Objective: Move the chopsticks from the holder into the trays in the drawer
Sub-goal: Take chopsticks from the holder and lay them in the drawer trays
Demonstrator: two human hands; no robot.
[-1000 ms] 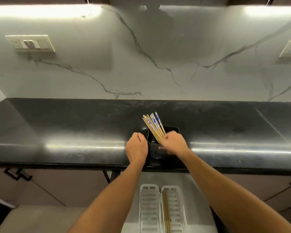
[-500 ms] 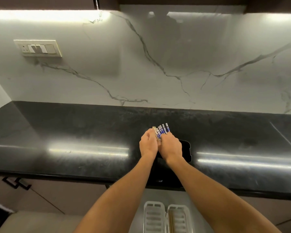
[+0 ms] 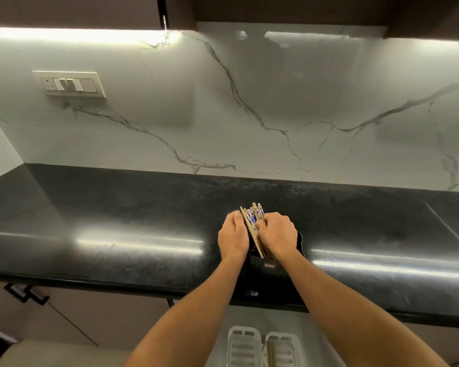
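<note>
While the chopsticks (image 3: 252,223) stood tilted in the black holder (image 3: 270,263) on the surface (image 3: 117,221), both hands, left hand (image 3: 233,235) and right hand (image 3: 278,234), closed around the bundle, the trays (image 3: 243,348) lying below, nearer the person.

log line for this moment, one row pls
stage: gathering | left hand: on chopsticks | right hand: on chopsticks | chopsticks: bundled, in holder | trays: below counter

We face a glossy black countertop (image 3: 117,213) under a veined white marble backsplash (image 3: 249,102) bearing a switch plate (image 3: 69,84), lit by under-cabinet strips (image 3: 72,35).
</note>
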